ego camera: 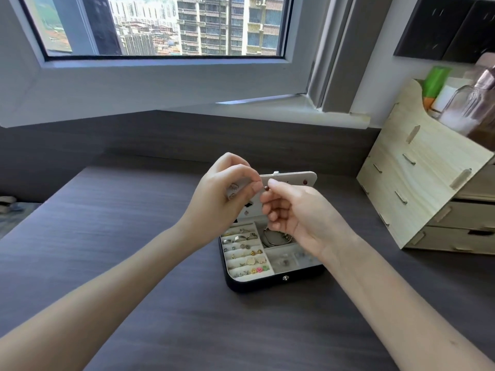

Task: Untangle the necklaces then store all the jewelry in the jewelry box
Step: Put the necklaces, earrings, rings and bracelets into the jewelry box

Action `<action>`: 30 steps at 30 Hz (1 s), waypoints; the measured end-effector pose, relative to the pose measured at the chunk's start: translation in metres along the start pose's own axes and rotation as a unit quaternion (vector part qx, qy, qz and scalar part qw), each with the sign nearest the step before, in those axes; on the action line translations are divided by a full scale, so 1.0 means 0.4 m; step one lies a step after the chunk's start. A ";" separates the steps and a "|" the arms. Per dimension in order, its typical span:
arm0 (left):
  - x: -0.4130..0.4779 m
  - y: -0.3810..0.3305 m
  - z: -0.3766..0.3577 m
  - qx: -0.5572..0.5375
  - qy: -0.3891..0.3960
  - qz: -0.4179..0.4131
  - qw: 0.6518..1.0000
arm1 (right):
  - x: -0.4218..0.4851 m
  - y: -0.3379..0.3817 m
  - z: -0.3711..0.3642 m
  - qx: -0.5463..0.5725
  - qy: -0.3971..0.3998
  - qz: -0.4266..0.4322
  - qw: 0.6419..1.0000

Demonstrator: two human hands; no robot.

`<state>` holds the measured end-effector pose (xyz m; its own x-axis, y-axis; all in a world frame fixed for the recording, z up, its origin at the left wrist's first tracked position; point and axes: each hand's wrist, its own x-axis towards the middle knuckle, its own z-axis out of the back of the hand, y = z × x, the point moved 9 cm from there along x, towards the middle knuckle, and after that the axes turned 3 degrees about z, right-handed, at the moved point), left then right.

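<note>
1. Left hand (227, 194) and right hand (294, 212) raised above open jewelry box (267, 283), fingers (249, 172) of both pinching small dark red stud (266, 187).
2. Box on dark desk (134, 236); rings (241, 238) in left slots, bracelets (276, 238) in far right compartment.

One jewelry box (267, 283) stands on the bench (134, 236), one wooden drawer unit (428, 188) at its right edge; one left hand (225, 194), one right hand (300, 212), one bead (266, 187).
</note>
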<state>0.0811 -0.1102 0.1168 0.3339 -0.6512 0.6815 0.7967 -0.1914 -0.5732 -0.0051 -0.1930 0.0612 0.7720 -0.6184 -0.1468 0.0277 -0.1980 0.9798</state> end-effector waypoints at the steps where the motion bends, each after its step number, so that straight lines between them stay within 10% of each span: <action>1: -0.001 0.000 0.000 -0.004 0.000 -0.001 1.000 | 0.003 0.001 -0.004 0.004 0.004 -0.002 1.000; 30: -0.001 0.017 -0.011 -0.011 0.026 0.046 0.999 | 0.003 0.005 -0.046 0.024 0.069 0.009 0.997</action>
<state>0.0843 -0.1144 0.1109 0.3783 -0.7042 0.6009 0.7522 -0.1445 -0.6429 0.0073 -0.1800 0.0655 0.8521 -0.5126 -0.1056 -0.0156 -0.2266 0.9739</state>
